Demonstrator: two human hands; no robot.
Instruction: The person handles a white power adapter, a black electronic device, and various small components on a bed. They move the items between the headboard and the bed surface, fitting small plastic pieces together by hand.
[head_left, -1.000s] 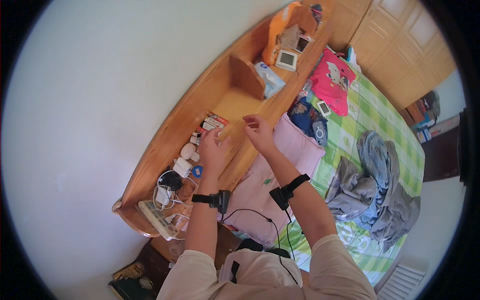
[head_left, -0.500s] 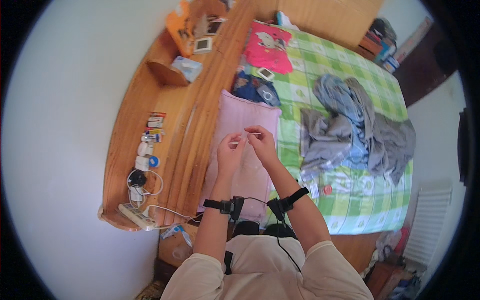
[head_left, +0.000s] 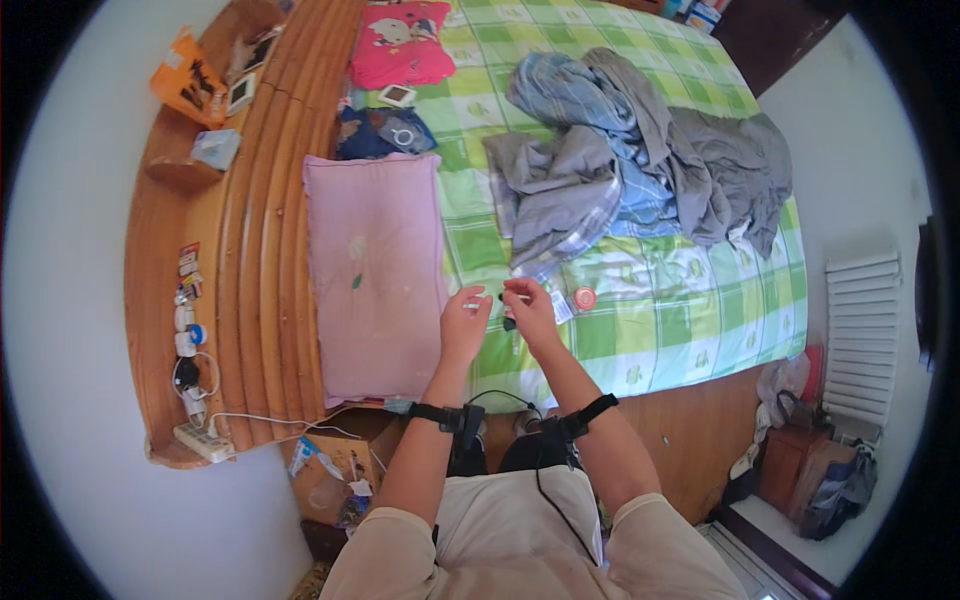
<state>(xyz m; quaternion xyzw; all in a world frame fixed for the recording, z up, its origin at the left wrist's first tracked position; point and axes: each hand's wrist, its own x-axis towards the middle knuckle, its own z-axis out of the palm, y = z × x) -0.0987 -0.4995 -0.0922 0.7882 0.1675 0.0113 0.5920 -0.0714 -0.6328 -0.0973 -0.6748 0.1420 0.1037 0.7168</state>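
My left hand [head_left: 465, 322] is closed, thumb and fingers bent together near the right edge of the pink pillow [head_left: 375, 270]. Across a narrow gap, my right hand [head_left: 534, 314] is closed too, its fingertips curled toward the left hand. Whatever either hand holds is too small to make out. A small dark and pink item [head_left: 509, 322] shows beside the right hand, partly covered by it. Next to that hand, a white printed card [head_left: 561, 307] and a round red-rimmed container [head_left: 585, 298] lie on the green checked bedspread [head_left: 640, 330].
Grey and blue plaid bedding [head_left: 620, 150] is heaped farther up the bed. A wooden headboard shelf [head_left: 215, 285] at left bears small bottles, chargers and a power strip [head_left: 203, 441]. Dark blue cloth [head_left: 370, 135] and a bright pink cushion [head_left: 403, 45] lie beyond the pillow. A radiator [head_left: 860, 340] stands right.
My view has shifted right, toward the bed's near side. Both hands have moved from over the pillow to the bedspread beside it, and the gap between them has widened.
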